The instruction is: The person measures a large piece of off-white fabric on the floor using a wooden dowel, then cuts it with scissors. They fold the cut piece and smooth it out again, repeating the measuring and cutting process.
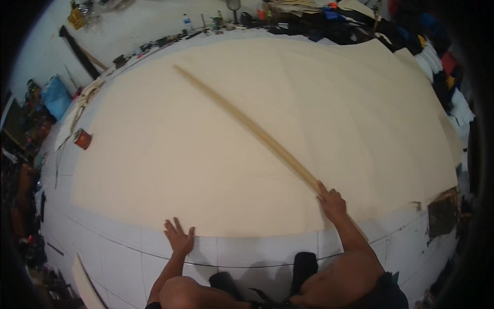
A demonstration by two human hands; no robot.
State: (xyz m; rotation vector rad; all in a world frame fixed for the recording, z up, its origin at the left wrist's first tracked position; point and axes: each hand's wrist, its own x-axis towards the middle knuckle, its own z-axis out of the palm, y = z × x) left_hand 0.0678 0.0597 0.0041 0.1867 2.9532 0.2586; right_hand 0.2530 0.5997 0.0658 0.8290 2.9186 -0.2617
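A large cream sheet (221,154), which looks like cloth, lies spread over a white tiled floor. Across it, slanting from the far left to the near right, runs a long straight wooden stick (257,131). My right hand (333,202) is closed on the stick close to its near end, one finger pointing along it. That near end passes under my wrist and sticks out past the sheet's edge. Down at the sheet's near edge, my left hand (178,238) rests flat with its fingers spread, holding nothing.
A red-brown tin can (82,139) stands by the sheet's left edge. Along the wall lie small tools and a water bottle (187,23). Dark cloth (339,32) is heaped at the far right, and a blue bag (55,98) sits at the left. A broken tile patch (443,213) shows near right.
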